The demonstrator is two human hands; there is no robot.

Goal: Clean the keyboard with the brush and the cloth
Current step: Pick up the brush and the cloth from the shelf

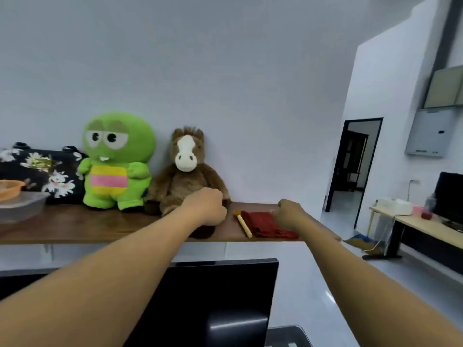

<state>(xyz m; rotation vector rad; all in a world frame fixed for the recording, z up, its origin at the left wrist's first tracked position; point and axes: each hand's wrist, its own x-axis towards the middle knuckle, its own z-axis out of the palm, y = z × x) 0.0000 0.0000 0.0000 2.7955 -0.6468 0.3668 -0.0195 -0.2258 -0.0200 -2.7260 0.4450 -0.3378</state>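
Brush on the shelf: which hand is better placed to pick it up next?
Left, probably. The left hand is right beside the bristle end of the brush, with nothing between them. The right hand is at the far edge of the red cloth, so it would better take that.

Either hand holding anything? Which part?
The brush lies free on the shelf. The left hand is curled, visibly empty. The right hand is at the far edge of the cloth; grip cannot be told.

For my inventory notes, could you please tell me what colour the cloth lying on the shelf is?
The cloth is dark red; the head view shows it.
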